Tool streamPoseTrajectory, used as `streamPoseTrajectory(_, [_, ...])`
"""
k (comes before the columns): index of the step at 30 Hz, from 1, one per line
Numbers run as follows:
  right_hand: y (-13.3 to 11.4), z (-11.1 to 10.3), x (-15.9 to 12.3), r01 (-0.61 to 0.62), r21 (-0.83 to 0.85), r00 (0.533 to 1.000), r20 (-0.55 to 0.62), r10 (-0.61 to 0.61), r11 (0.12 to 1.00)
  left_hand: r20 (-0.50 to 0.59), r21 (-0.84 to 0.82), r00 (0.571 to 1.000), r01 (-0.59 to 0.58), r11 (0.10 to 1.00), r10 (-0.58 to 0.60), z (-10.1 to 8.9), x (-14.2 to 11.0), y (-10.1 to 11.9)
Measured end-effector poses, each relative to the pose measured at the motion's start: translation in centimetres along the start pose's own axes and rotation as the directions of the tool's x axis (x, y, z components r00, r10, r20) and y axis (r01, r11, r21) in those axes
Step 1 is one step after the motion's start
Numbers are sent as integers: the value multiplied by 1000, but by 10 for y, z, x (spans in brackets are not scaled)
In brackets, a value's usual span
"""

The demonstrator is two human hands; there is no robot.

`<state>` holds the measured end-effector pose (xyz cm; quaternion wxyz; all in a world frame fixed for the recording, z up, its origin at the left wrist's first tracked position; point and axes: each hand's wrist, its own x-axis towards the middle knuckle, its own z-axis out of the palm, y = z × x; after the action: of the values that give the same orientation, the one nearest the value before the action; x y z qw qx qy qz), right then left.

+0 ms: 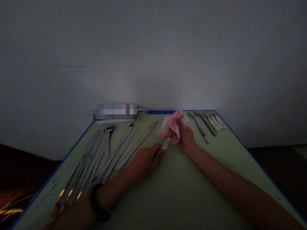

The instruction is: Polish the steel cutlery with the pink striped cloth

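My left hand (147, 159), with a dark beaded band at the wrist, is closed round a pale utensil handle (166, 143). The utensil's far end is hidden in a folded pink and white cloth (177, 123), so its kind does not show. My right hand (187, 137) grips this cloth and presses it round the utensil, above the table. Just left of my left hand lies a table knife (137, 147). Beyond my right hand, a long-handled spoon (198, 125) rests on the table.
Several knives and other metal utensils (96, 156) lie side by side on the left of the pale green table (182, 191). Small white-handled utensils (214, 121) lie at the back right. A blurred-out box (115, 111) with a white cable stands at the back left, near the wall.
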<state>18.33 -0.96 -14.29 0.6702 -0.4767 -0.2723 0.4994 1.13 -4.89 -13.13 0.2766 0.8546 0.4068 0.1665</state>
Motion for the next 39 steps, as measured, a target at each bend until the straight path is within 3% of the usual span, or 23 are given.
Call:
streamPoseTrajectory(4, [5,2,-7,-11,49,999,-49,13,999,-74,-96,997,19,995,-26,0,3,-2])
streamPoseTrajectory(8, [13,7,-22,-18,-160,999,45,25,987,-52,-133,998,22,991,-29,-2,5,0])
streamPoseTrajectory(12, [16,10,-30,62,-281,990,138,-24,958,-27,-161,999,39,986,-44,-2,6,1])
streamPoseTrajectory(21, [18,3,-25,126,-294,968,246,-52,948,51,-228,997,60,972,-50,-3,7,-1])
streamPoseTrajectory(39, [12,4,-25,124,-325,960,277,-31,938,84,-238,995,65,969,-46,-4,6,-1])
